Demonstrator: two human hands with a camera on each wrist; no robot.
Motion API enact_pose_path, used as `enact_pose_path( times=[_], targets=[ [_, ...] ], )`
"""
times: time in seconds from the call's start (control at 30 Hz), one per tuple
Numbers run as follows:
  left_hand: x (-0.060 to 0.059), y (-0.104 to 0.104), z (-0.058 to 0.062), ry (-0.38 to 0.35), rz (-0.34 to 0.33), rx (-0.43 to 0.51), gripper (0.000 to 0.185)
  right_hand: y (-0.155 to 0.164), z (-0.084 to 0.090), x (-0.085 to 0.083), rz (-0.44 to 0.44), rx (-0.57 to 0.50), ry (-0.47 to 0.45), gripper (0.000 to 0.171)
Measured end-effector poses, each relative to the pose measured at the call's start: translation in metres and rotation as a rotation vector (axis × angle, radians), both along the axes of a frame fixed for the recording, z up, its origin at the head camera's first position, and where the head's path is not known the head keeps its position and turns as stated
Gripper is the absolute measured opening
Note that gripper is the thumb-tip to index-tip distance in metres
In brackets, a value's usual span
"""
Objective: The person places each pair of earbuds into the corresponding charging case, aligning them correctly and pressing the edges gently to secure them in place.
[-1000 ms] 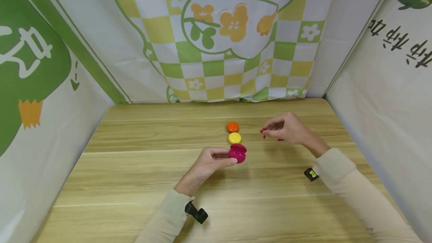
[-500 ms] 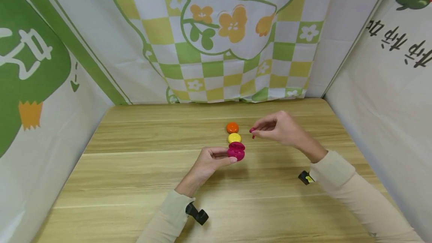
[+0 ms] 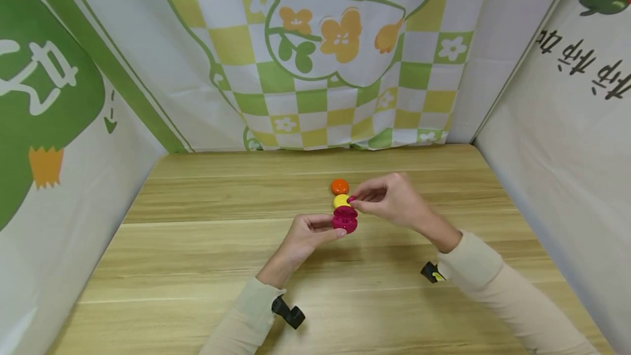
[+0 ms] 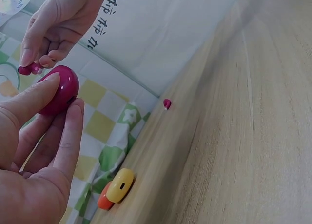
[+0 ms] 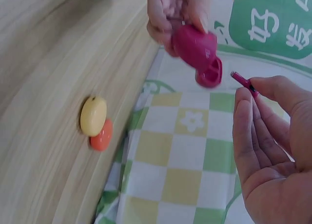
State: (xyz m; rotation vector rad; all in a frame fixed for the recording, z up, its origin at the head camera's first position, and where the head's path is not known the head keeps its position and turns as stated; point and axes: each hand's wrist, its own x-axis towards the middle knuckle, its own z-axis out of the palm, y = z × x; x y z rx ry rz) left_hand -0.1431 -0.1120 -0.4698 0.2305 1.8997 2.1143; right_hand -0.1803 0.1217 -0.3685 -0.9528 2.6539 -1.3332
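Note:
My left hand [image 3: 307,235] holds a magenta earbud charging case [image 3: 345,225] between thumb and fingers, raised off the table. Its lid [image 5: 209,73] stands open. Just beyond the case, at its upper right in the head view, my right hand [image 3: 396,201] pinches a magenta earbud [image 5: 242,81] by thumb and fingertips. That earbud is apart from the case. On the table lies a second magenta earbud [image 4: 167,104], visible in the left wrist view; the right hand hides it from the head view.
Behind the held case, a yellow round case [image 3: 341,201] and an orange round case [image 3: 339,186] sit close together on the wooden table [image 3: 207,267]. Printed cloth walls [image 3: 315,119] enclose the back and both sides.
My right hand has moved left with the earbud, from the table's right part to just above the case. The left hand and the case have barely shifted.

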Motion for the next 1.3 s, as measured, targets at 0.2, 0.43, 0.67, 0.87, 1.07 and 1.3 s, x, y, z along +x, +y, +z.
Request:
enact_pose_path(
  times=[0.2, 0.43, 0.67, 0.87, 1.07, 1.3],
  targets=[
    [0.0, 0.0, 0.001, 0.016, -0.004, 0.009, 0.041, -0.01, -0.005, 0.01, -0.021, -0.006, 0.009, 0.013],
    [0.001, 0.001, 0.0, 0.021, -0.005, 0.02, 0.042, -0.017, -0.009, 0.014, -0.023, 0.014, 0.066, 0.011],
    [0.001, 0.001, -0.001, 0.028, -0.002, 0.04, 0.039, -0.019, -0.014, 0.015, 0.002, 0.037, 0.101, 0.01],
    [0.001, 0.003, -0.002, 0.025, 0.001, 0.054, 0.038, -0.023, -0.017, 0.016, 0.027, 0.075, 0.175, 0.008],
    [0.0, 0.003, -0.003, 0.01, 0.008, 0.042, 0.036, -0.027, -0.018, 0.018, 0.066, 0.151, 0.338, 0.008],
    [0.0, 0.004, -0.003, -0.001, 0.02, 0.026, 0.038, -0.03, -0.016, 0.019, 0.072, 0.22, 0.387, 0.006]
  ],
)
